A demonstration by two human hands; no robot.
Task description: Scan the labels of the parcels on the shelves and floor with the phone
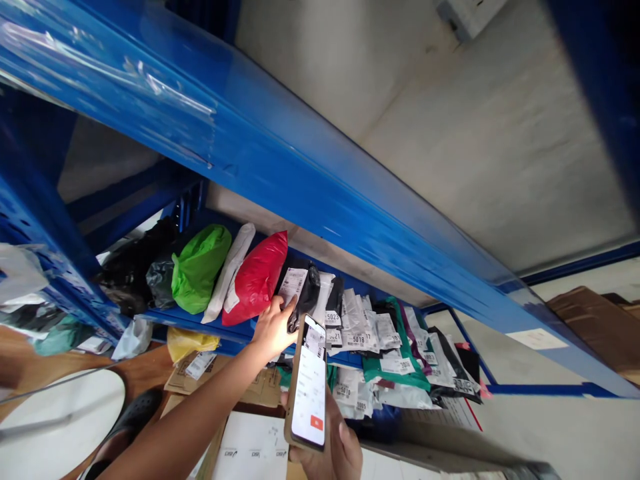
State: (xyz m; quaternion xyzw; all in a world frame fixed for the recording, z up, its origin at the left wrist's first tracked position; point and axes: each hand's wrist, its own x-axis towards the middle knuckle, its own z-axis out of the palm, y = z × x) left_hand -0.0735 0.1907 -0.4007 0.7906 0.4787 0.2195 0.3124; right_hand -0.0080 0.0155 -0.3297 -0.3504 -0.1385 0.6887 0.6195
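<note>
Phone (309,393), clamped low-centre in your right hand (345,453), could be slipping while your left hand (273,328) is gripping the black parcel (310,290).

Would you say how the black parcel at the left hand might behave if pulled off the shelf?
Probably floppy: the black parcel, touched by the left hand, looks like a wrinkled plastic bag. Likely slippery, its film being glossy. Pulling one-handed, with the right hand holding a phone, may let the leaning red bag slump.

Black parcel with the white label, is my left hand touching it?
Touching. The head view shows the left hand resting against the black parcel at its lower edge.
</note>
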